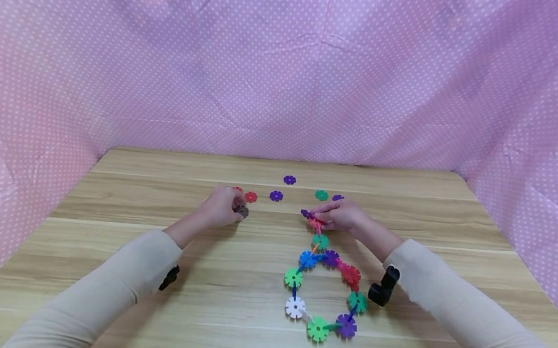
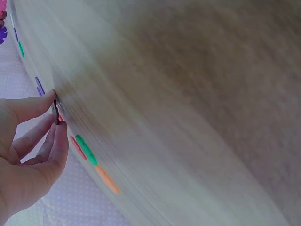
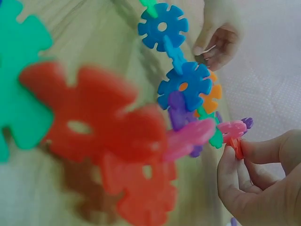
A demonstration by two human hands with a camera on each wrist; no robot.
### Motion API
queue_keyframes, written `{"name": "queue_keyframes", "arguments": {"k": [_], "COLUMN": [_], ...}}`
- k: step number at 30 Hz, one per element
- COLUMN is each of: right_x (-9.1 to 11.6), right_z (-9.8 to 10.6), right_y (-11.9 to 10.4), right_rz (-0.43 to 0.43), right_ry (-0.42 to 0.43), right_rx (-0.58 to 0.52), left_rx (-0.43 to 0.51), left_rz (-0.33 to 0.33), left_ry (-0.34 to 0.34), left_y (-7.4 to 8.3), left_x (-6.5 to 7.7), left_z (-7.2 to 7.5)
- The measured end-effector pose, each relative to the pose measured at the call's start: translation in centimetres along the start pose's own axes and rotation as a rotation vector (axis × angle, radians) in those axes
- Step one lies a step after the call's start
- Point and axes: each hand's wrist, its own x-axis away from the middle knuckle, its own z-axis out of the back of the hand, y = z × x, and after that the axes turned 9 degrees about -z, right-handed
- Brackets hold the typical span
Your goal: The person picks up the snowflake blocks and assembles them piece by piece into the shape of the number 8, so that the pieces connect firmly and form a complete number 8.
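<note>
My left hand (image 1: 223, 207) pinches a dark brown notched plastic disc (image 1: 242, 211) between thumb and fingertips. The left wrist view shows that disc edge-on, close over the table. At the chain's far end, my right hand (image 1: 343, 215) pinches a small red disc (image 3: 237, 148) between thumb and fingers. Pink and purple discs (image 1: 306, 214) adjoin it there. From that end, a short tail with a green disc (image 1: 320, 241) runs down to a closed ring of interlocked discs, including a white disc (image 1: 295, 308) and a light green disc (image 1: 317, 329).
Loose discs lie toward the table's far side: a purple disc (image 1: 290, 179), another purple disc (image 1: 276, 196), a green disc (image 1: 321, 195) and a red disc (image 1: 251, 197). An orange disc (image 2: 107, 180) lies beyond my left hand. A pink dotted cloth (image 1: 289, 73) hangs behind the wooden table (image 1: 223, 315).
</note>
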Motion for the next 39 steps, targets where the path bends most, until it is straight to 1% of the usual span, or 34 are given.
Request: {"name": "queue_keyframes", "arguments": {"k": [4,9,13,16,18,22,23,25,30,36,39], "right_x": [-0.2,0.0,0.2,0.1,0.0,-0.1,-0.1,-0.2,-0.3,-0.1,0.1], "right_z": [0.0,0.0,0.0,-0.1,-0.2,-0.3,-0.3,-0.3,-0.3,-0.3,-0.4], "right_y": [0.4,0.3,0.0,0.1,0.3,0.5,0.6,0.6,0.4,0.4,0.4], "right_rz": [-0.024,0.005,0.032,0.018,0.007,-0.003,-0.002,-0.005,-0.003,0.008,0.007], "right_ry": [0.005,-0.007,-0.022,-0.026,-0.027,-0.017,-0.012,-0.002,-0.006,-0.024,-0.025], "right_rx": [0.019,0.038,0.036,0.027,0.034,0.047,0.051,0.048,0.04,0.033,0.027], "left_rx": [0.037,0.1,0.152,0.212,0.284,0.466,0.497,0.518,0.525,0.603,0.597], "left_rz": [-0.017,-0.017,-0.049,-0.052,-0.025,0.049,0.065,0.081,0.119,0.204,0.23], "left_ry": [0.008,0.024,0.051,0.061,0.06,0.055,0.056,0.056,0.054,0.064,0.078], "left_y": [0.0,0.1,0.8,1.6,2.2,3.2,3.4,3.8,4.6,5.2,5.4], "left_x": [0.0,-0.3,-0.7,-1.1,-1.3,-2.0,-2.2,-2.5,-3.4,-4.4,-4.7], "left_z": [-0.1,-0.4,-0.7,-1.1,-1.5,-2.1,-2.3,-2.6,-3.1,-3.8,-4.2]}}
